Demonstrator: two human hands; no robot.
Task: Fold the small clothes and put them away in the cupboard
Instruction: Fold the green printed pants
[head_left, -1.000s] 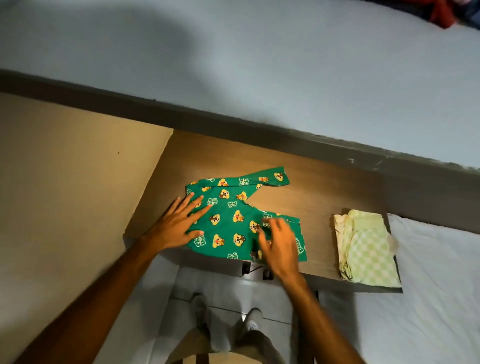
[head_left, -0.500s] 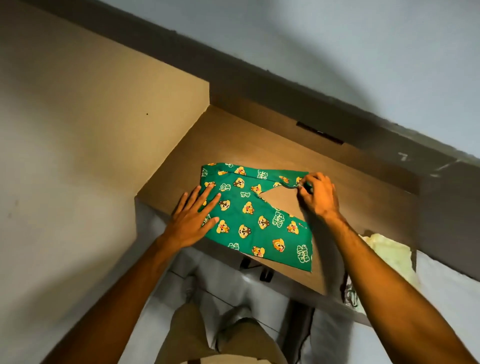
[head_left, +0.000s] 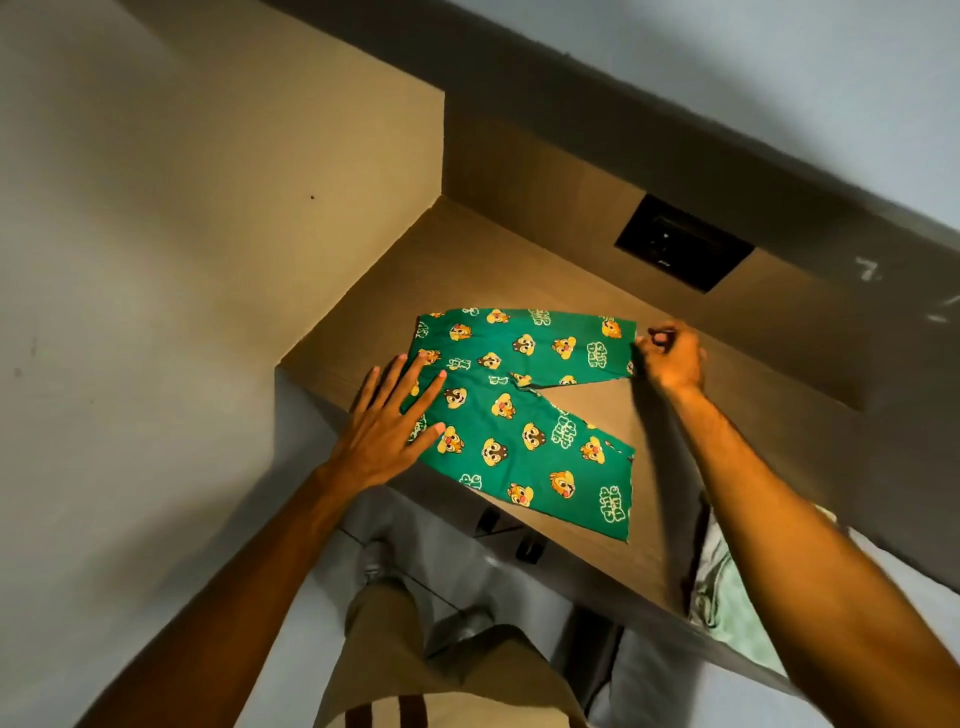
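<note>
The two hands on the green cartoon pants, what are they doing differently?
The left hand lies flat with fingers spread, pressing the waist end of the green cartoon-print pants. The right hand is curled shut, pinching the hem of the far leg. The left hand rests on top of the cloth; the right hand sits just beyond its edge. Both touch the same pants on the brown wooden table.

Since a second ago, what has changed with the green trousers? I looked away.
The right hand left the near leg, pinched the far leg's hem and drew it out straight to the right. The left hand stayed flat on the waist of the green trousers, still on the wooden shelf.
</note>
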